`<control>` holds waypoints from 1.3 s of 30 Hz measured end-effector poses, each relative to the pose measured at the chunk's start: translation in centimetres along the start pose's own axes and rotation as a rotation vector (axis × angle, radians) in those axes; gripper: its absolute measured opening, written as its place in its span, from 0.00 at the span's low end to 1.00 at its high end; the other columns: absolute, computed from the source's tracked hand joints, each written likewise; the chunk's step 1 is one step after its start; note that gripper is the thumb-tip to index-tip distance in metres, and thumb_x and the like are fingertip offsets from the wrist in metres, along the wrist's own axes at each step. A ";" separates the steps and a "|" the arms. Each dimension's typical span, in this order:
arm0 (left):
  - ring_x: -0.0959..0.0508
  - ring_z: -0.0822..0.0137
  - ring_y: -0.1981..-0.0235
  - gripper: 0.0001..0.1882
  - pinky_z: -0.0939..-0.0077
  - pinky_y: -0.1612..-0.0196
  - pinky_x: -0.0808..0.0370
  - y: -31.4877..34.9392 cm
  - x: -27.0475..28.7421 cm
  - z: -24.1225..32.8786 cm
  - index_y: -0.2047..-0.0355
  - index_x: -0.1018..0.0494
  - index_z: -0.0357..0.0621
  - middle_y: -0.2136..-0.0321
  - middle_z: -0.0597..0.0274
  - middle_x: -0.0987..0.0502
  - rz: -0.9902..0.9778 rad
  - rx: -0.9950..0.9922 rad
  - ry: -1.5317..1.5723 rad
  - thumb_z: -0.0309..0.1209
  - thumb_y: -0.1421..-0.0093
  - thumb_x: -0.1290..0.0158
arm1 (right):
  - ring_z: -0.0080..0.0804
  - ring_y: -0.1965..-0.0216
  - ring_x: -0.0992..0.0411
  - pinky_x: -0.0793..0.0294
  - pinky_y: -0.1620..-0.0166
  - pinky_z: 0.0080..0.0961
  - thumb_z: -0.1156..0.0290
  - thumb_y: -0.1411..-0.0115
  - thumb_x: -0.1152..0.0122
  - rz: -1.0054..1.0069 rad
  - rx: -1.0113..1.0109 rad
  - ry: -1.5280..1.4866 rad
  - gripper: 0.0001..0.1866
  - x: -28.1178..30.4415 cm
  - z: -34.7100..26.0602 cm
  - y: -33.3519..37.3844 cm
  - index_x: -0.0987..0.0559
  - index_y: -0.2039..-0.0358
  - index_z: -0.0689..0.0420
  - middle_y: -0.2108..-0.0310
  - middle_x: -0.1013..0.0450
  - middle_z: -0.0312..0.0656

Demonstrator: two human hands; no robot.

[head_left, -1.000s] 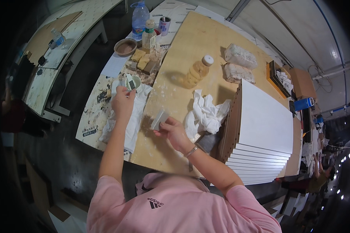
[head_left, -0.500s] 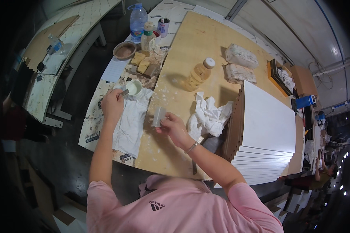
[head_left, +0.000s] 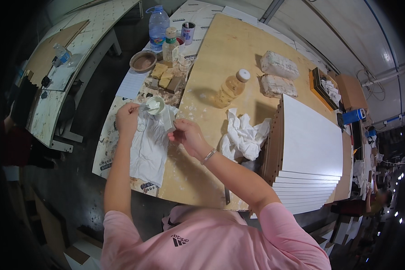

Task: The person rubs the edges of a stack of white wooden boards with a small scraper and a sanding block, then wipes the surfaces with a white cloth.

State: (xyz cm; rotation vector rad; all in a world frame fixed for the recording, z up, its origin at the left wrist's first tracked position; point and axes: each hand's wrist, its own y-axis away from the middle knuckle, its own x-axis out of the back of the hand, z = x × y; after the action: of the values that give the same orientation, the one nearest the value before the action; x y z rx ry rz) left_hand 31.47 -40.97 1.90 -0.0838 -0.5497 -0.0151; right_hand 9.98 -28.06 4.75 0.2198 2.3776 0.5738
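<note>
My left hand is closed on a thin spatula, its far end reaching into a small white cup of pale paste. Just right of the cup, my right hand pinches a flat, light-grey scraper blade by its lower right edge. The blade stands tilted close to the cup's side; whether they touch I cannot tell. Beneath lies a spread white cloth, partly covered by the left forearm.
Behind the cup are yellow sponges, a brown bowl and several bottles. A bottle of yellowish liquid, a crumpled white cloth and stacked white panels occupy the right side. Two wrapped blocks lie farther back.
My right hand has moved left and up, bringing the scraper blade beside the cup. The spatula in my left hand has shifted slightly, and the cup now looks tipped toward me.
</note>
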 end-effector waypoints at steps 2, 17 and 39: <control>0.24 0.74 0.71 0.07 0.78 0.68 0.28 0.3 0.0 -1.2 0.61 0.19 0.40 0.71 0.68 0.23 -0.034 0.183 0.309 0.25 0.38 0.44 | 0.31 0.73 0.23 0.19 0.67 0.26 0.70 0.31 0.45 0.028 0.017 0.007 0.07 -0.5 -0.3 -0.9 0.25 0.64 0.60 0.71 0.24 0.42; 0.34 0.81 0.77 0.02 0.85 0.73 0.38 5.1 -1.9 1.2 0.66 0.23 0.36 0.77 0.72 0.27 -0.030 0.126 0.608 0.21 0.35 0.45 | 0.31 0.73 0.23 0.19 0.67 0.27 0.70 0.31 0.45 0.015 0.015 -0.022 0.09 -0.9 0.3 -4.2 0.23 0.65 0.62 0.69 0.23 0.43; 0.35 0.81 0.75 0.04 0.83 0.70 0.37 6.1 -5.1 1.1 0.69 0.26 0.38 0.77 0.73 0.31 0.109 -0.039 0.478 0.22 0.35 0.45 | 0.31 0.73 0.23 0.19 0.68 0.26 0.71 0.31 0.46 0.054 0.025 0.005 0.10 -0.3 0.0 -3.6 0.21 0.65 0.64 0.70 0.22 0.44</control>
State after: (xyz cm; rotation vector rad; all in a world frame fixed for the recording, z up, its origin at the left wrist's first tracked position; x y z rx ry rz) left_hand 26.80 -34.87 -0.29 -0.1436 -0.0670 0.0589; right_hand 10.18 -31.36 3.27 0.2945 2.3906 0.5707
